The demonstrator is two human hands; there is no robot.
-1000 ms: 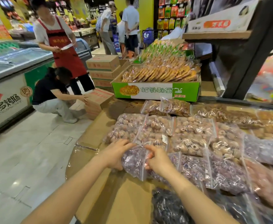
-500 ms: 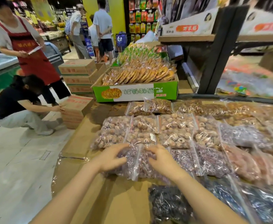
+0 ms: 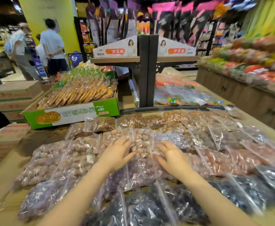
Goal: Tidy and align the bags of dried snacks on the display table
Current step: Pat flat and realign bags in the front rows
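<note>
One head-worn camera looked forward and down from close above the table [image 3: 2, 178]. It faced the shelf post [image 3: 147, 70]. No second view existed.

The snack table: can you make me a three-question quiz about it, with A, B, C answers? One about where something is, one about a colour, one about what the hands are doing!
1. Where is the box of biscuits?
A. at the far left of the table
B. under the hands
C. on the floor

2. What colour is the front of that box?
A. blue
B. green and white
C. black

3. What are the left hand and right hand doing?
A. lifting a bag in the air
B. lying flat on the bags of dried snacks
C. holding a box

Answers: 1 A, it sits beyond the bags on the left. 2 B, green with a white panel. 3 B, both palms are spread flat on the bags.
</note>
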